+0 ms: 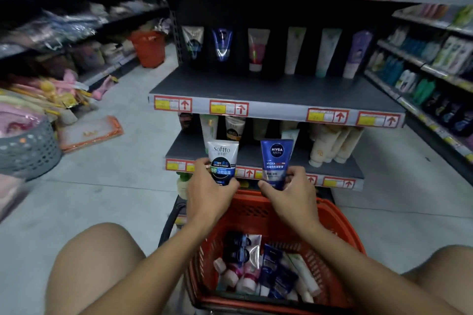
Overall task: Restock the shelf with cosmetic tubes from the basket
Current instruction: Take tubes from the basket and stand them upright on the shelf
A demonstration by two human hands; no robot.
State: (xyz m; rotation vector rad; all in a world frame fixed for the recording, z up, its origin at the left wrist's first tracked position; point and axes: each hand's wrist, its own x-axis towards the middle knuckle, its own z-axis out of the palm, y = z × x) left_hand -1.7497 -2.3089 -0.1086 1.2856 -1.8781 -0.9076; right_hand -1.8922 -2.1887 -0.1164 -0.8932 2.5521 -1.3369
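Holding one tube in each hand above the far rim of the orange basket (340, 225), the person crouches before the shelf (256, 87). The left hand (208, 193) is closed round the lower half of the white Softto tube (223, 160); the right hand (291, 192) pinches the cap end of the blue Nivea tube (276, 161), both upright with crimped ends up. These look light and soft-walled, likely to dent if squeezed at the middle, so the firmer cap end seems the safer hold, and the glossy plastic may slip. Inside the basket lie many more tubes (258, 273), white, pink and blue, heaped loosely on their sides. Beyond the basket, the shelf carries a sparse row of standing tubes (276, 50) at the back, its front bare.
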